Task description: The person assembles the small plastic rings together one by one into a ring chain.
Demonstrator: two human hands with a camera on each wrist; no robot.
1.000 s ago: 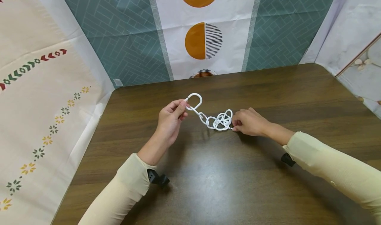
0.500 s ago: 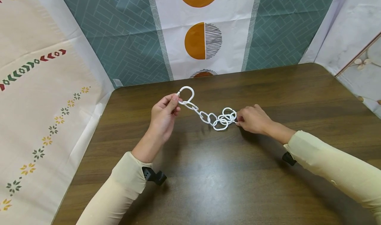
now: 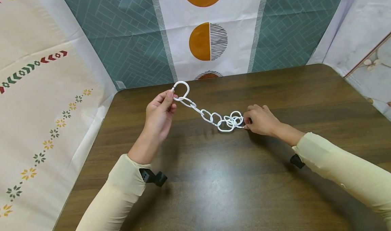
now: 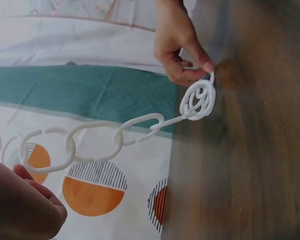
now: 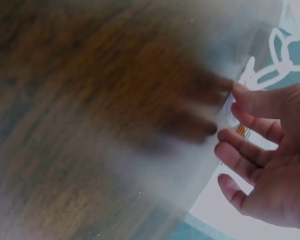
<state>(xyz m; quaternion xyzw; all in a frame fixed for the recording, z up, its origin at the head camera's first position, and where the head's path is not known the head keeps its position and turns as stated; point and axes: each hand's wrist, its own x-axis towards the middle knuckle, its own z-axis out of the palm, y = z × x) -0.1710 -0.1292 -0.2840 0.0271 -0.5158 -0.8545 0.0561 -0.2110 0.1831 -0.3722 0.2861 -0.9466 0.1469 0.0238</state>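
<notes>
A white plastic chain (image 3: 225, 130) of oval links stretches between my two hands. My left hand (image 3: 159, 114) pinches the large end link between thumb and fingers, raised above the table at the far left. From there the links slope down to the right into a small bunched heap. At that heap my right hand (image 3: 261, 120) pinches a link with thumb and forefinger, low by the tabletop. In the left wrist view several chain links (image 4: 114, 137) hang spread out, while the overlapping ones sit by the right fingertips. The right wrist view shows the chain partly hidden behind the right thumb.
The brown wooden table (image 3: 213, 190) extends all round the hands. Behind it hangs a teal and white cloth (image 3: 131, 47) with orange circles. A cream patterned cloth (image 3: 36, 122) borders the left side, and a pale marbled sheet (image 3: 366, 27) the right.
My left hand has moved left and away from me, drawing the end link along and stretching the chain. The right hand has shifted slightly right and farther off, still pinching the heap's edge.
</notes>
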